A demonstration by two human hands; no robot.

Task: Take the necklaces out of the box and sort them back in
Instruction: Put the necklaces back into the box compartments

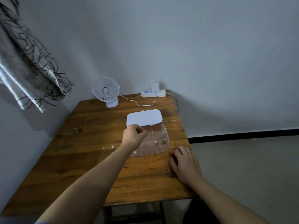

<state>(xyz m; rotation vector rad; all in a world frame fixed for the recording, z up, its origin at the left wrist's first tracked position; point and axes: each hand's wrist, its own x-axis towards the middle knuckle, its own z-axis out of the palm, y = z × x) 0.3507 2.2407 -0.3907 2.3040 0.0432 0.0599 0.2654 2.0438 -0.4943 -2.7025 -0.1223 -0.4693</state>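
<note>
The clear box (164, 135) sits on the wooden counter (90, 143) with its white lid (144, 118) open behind it, and small gold pieces (155, 141) lie inside. Two necklaces (103, 149) lie on the counter just left of the box. The left hand (133, 135) is over the box, its grip curled, but I cannot tell if it holds anything; the right hand (184, 162) rests flat near the box, grip apart.
</note>
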